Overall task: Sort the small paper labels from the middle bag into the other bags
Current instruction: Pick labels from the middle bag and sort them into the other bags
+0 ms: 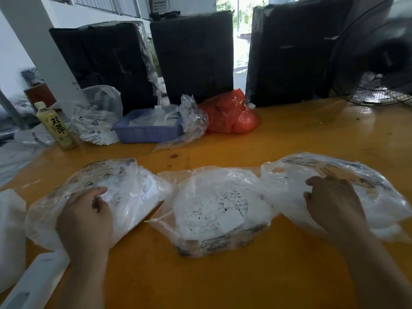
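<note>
Three clear plastic bags lie in a row on the orange table. The middle bag (223, 239) lies open and holds several small white paper labels (225, 208) printed with sizes. My left hand (85, 217) is at the mouth of the left bag (124, 181), fingers curled, with a white label (108, 195) between index finger and thumb. My right hand (332, 201) rests on the right bag (367, 186). Its fingers curl down into the plastic and the tips are hidden.
At the back stand a blue basket (147, 132), a red bag (231, 117), more clear bags (95, 114), a drink bottle (55, 128) and three black wrapped bales (194, 54). A fan (376, 70) stands at the far right. White objects (11, 237) lie at the near left edge.
</note>
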Demonstrator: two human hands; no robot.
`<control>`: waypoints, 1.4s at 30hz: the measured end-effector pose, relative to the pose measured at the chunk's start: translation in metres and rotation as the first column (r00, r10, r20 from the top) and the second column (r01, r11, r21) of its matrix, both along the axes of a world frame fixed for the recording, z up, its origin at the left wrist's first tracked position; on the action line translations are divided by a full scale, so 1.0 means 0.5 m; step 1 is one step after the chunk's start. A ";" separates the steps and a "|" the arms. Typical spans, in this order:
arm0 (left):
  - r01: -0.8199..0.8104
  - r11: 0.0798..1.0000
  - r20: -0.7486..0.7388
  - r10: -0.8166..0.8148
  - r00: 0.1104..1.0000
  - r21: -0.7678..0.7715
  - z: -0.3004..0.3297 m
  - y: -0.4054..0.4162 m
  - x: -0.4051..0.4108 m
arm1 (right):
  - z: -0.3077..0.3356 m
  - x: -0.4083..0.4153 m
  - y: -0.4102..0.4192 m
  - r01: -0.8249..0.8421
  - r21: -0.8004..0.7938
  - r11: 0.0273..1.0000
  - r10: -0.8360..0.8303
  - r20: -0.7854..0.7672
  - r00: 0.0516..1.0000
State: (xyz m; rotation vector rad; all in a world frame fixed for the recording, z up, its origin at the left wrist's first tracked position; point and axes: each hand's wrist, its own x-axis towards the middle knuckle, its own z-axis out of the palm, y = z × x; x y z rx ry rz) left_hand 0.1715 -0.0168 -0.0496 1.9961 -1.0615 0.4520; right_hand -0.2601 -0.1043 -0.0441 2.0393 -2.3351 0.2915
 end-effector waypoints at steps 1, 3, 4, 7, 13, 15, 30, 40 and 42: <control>-0.031 0.995 0.008 0.030 1.000 0.092 -0.006 0.001 0.009 | -0.001 -0.007 -0.001 0.024 0.096 0.995 -0.019 -0.060 0.998; -0.103 0.958 0.054 0.092 0.994 0.267 -0.010 -0.001 0.014 | -0.005 -0.013 -0.005 0.031 0.121 0.992 -0.025 -0.051 0.998; -0.132 0.932 0.062 0.118 0.991 0.337 -0.009 -0.001 0.012 | -0.006 -0.014 -0.006 0.031 0.097 0.995 -0.029 -0.024 0.999; -0.149 0.886 0.041 0.146 0.988 0.440 0.003 -0.003 -0.002 | -0.001 -0.010 -0.004 0.069 0.026 0.997 -0.070 0.021 0.997; -0.121 0.904 0.039 0.115 0.993 0.411 0.015 -0.004 -0.015 | 0.004 0.007 0.002 -0.001 0.115 0.993 -0.004 0.042 0.999; -0.120 0.911 0.045 0.111 0.993 0.395 0.009 -0.006 -0.022 | 0.004 0.009 0.003 -0.001 0.108 0.994 -0.004 0.047 0.999; 0.712 0.693 -0.388 -0.691 0.610 -0.114 -0.004 0.006 -0.266 | 0.020 0.052 0.024 0.018 -0.589 0.808 0.308 0.448 0.839; 0.803 0.551 -0.705 -0.662 0.255 -0.228 -0.040 -0.005 -0.294 | 0.002 0.137 0.074 -0.167 -0.482 0.860 0.510 0.797 0.324; 0.843 0.496 -0.726 -0.655 0.207 -0.207 -0.041 -0.007 -0.300 | -0.002 0.151 0.083 -0.281 -0.440 0.853 0.504 0.835 0.221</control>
